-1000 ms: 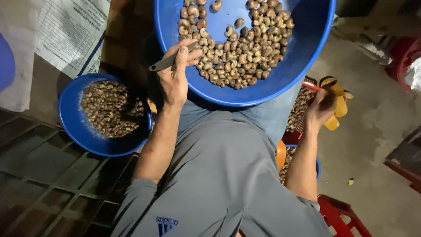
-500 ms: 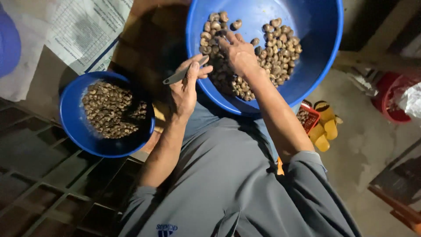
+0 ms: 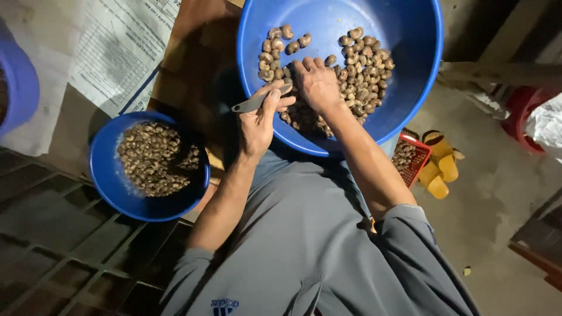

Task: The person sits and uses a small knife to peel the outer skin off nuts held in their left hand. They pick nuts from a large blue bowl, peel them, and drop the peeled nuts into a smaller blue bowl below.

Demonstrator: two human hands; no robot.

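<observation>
A large blue basin (image 3: 404, 35) rests on my lap, holding several curved brown cashew nuts (image 3: 363, 64). My right hand (image 3: 316, 85) reaches palm-down into the pile, fingers curled over the nuts; whether it grips one is hidden. My left hand (image 3: 260, 120) hovers at the basin's near rim, closed around a small grey metal tool (image 3: 252, 104) that points left. A smaller blue bowl (image 3: 108, 175) to my left on the floor is full of darker shell pieces (image 3: 152, 158).
A red basket (image 3: 418, 158) with nuts sits by yellow sandals (image 3: 439, 167) on the right. Printed paper sheets (image 3: 117, 52) lie at the upper left, beside another blue container's edge (image 3: 17, 82). A red stool (image 3: 521, 111) stands far right. Dark tiles cover the lower left.
My right hand came up from the floor at the right and into the big basin, then settled deeper on the nuts. The view shifted, and my left hand stayed on the tool.
</observation>
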